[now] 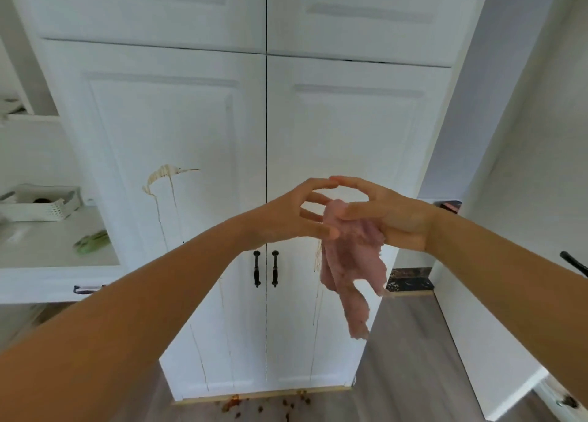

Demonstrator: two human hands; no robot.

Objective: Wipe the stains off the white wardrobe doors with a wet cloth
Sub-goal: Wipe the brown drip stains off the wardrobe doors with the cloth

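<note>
Currently 2 hands are up in front of the wardrobe, clear of the surface, cloth not yet on it. Right hand (pixel 393 219) pinches the pink cloth (pixel 350 262) under the thumb, so most of it hangs loose below. Left hand (pixel 284 219) is spread, fingertips touching the cloth's top edge, probably to bunch it into a pad. Brown stain (pixel 165 175) with drip lines sits on the left door (pixel 191 119), unwiped.

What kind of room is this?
Probably a bedroom or dressing area in a home: a tall white wardrobe with panelled doors and black handles, open shelves holding a basket on the left, and wood-look flooring. The brown stain and pink cloth suggest cleaning.
</note>
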